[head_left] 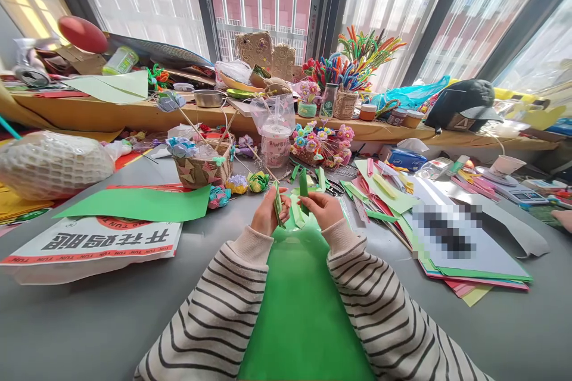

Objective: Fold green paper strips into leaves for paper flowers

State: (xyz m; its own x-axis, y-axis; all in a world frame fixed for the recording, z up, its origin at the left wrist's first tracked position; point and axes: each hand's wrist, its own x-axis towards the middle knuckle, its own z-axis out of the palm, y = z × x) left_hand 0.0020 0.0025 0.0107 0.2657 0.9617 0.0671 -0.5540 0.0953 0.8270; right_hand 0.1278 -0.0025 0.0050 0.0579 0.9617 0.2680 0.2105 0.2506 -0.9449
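My left hand [267, 214] pinches a thin stack of green paper strips [277, 205], held upright on edge. My right hand [325, 209] holds a single dark green strip [304, 189] that stands up between its fingers. The two hands are close together over a large green paper sheet [301, 303] that lies on the grey table [89, 321] between my striped sleeves. A pale green strip [297, 213] lies between the hands.
A green sheet [138, 204] and a printed white bag [96, 244] lie at left. A small basket of paper flowers [202, 165] and a plastic cup [276, 144] stand behind the hands. Stacked coloured paper [451, 250] and scissors [334, 188] lie at right. Another person's hand [563, 218] shows at the far right.
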